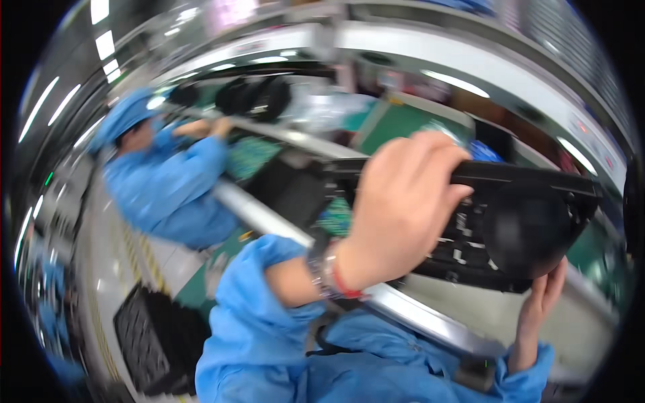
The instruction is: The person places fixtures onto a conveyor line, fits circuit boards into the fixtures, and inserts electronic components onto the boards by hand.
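A black rectangular plastic housing (463,255) is held up in front of me, tilted, with a large round dark disc, perhaps a speaker cone, on its right half. My left hand (400,208) reaches across its left part, fingers curled over the long upper edge. The hand and wrist hide much of that end. My right hand (543,299) supports the lower right corner from below, its fingertips pressed against the edge. Motion blur softens the small white and metal details on the housing's face.
A work line with a pale metal rail (416,312) runs diagonally under my arms. Green circuit boards (252,156) and black parts lie along it. At the left, a co-worker in blue (164,178) works at the same line. A black crate (144,339) stands on the floor.
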The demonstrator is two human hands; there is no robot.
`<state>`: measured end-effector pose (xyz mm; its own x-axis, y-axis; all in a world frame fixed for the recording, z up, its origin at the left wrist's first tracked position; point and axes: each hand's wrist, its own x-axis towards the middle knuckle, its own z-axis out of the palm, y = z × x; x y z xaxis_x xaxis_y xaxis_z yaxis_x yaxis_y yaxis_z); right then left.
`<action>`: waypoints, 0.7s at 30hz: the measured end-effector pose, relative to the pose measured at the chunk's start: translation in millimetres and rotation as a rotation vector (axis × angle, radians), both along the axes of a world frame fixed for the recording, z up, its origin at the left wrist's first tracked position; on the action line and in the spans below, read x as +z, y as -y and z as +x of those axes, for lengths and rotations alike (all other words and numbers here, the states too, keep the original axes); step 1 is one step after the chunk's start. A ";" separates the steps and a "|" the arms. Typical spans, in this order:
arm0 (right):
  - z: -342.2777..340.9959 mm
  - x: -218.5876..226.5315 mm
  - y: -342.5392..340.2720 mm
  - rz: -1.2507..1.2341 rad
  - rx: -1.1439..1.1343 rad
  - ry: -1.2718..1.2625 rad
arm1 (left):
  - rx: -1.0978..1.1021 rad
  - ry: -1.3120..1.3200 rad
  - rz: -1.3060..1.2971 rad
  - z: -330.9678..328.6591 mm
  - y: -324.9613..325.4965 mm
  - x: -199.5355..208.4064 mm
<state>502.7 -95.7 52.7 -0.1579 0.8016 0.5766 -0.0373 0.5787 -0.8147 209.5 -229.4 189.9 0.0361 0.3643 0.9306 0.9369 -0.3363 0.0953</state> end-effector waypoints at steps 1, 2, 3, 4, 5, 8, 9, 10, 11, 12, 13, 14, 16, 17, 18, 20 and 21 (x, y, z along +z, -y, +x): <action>9.5 -7.6 -0.4 0.050 0.057 -0.041 | -0.057 -0.011 -0.043 0.3 -8.4 -2.3; 6.3 -2.1 10.4 0.119 0.010 -0.080 | -0.111 -0.020 -0.082 -0.8 -17.8 -4.9; 8.1 6.9 20.5 0.138 0.004 -0.104 | -0.202 -0.043 -0.091 -0.8 -31.2 -1.6; 20.3 11.0 25.5 0.163 0.005 -0.121 | -0.287 -0.060 -0.093 3.2 -47.1 -3.3; 34.4 8.8 25.6 0.134 -0.056 -0.128 | -0.229 -0.068 -0.021 2.0 -59.6 -5.5; 64.2 1.6 21.5 0.051 -0.245 -0.197 | -0.602 0.687 -0.415 13.5 -70.8 -24.3; 74.9 -0.5 20.1 -0.071 -0.255 -0.246 | -0.685 0.683 -0.531 5.7 -77.4 -65.8; 76.8 -4.5 22.7 -0.202 -0.266 -0.296 | -0.763 0.676 -0.656 -6.9 -84.7 -116.5; 79.2 -4.4 20.8 -0.288 -0.294 -0.303 | -0.892 0.746 -0.821 5.5 -79.5 -137.1; 84.0 -5.3 17.3 -0.290 -0.306 -0.295 | -1.027 0.814 -0.985 24.2 -76.2 -151.4; 92.7 -9.3 16.2 -0.467 -0.347 -0.297 | -1.062 0.964 -1.078 40.3 -71.3 -154.4; 101.5 -13.5 14.3 -0.644 -0.385 -0.301 | -1.088 1.116 -1.170 50.7 -67.3 -152.1; 107.4 -18.8 10.5 -0.770 -0.388 -0.200 | -1.072 1.389 -1.293 58.4 -65.5 -149.0; 118.4 -32.0 7.3 -0.834 -0.348 -0.149 | -1.020 1.663 -1.390 60.6 -66.7 -148.3; 124.1 -41.2 1.3 -0.907 -0.302 -0.100 | -1.018 1.667 -1.408 60.6 -74.1 -152.5; 123.9 -52.6 -11.4 -1.050 -0.212 -0.025 | -1.010 1.697 -1.525 56.1 -92.6 -169.2; 119.2 -58.8 -15.2 -1.063 -0.231 -0.026 | -0.995 1.732 -1.537 53.3 -99.8 -177.4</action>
<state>621.9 -80.6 -6.1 0.0634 0.9012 -0.4288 -0.0430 -0.4268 -0.9033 262.8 -129.6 12.5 0.3896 0.8226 -0.4142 -0.4595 0.5634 0.6867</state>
